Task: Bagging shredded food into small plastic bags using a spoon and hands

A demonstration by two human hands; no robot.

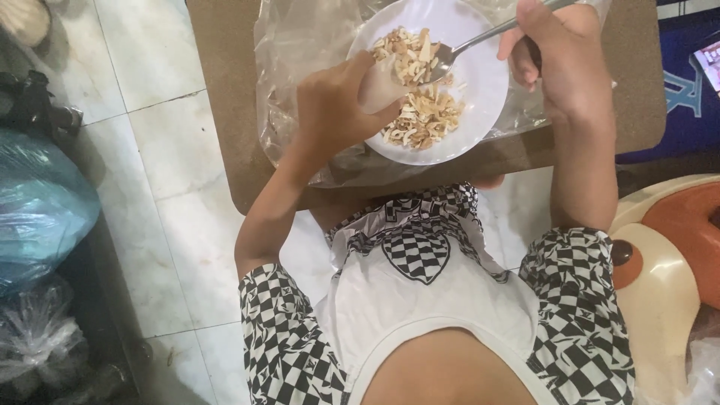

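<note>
A white plate (pixel 480 90) holds a heap of pale chopped pieces (pixel 420 112). It rests on a clear plastic sheet (pixel 300 45) spread over a low brown table (pixel 225 90). My left hand (pixel 337 101) grips a small clear plastic bag (pixel 382 86) over the plate's left side, its mouth towards the spoon. My right hand (pixel 562 56) holds a metal spoon (pixel 469 43) by the handle. The spoon's bowl sits among the pieces at the bag's mouth.
White floor tiles (pixel 165 150) lie to the left. Bluish plastic bags (pixel 37 202) and a dark object stand at the far left. A cream and orange plastic item (pixel 667 255) is at the right. My checkered clothes fill the lower view.
</note>
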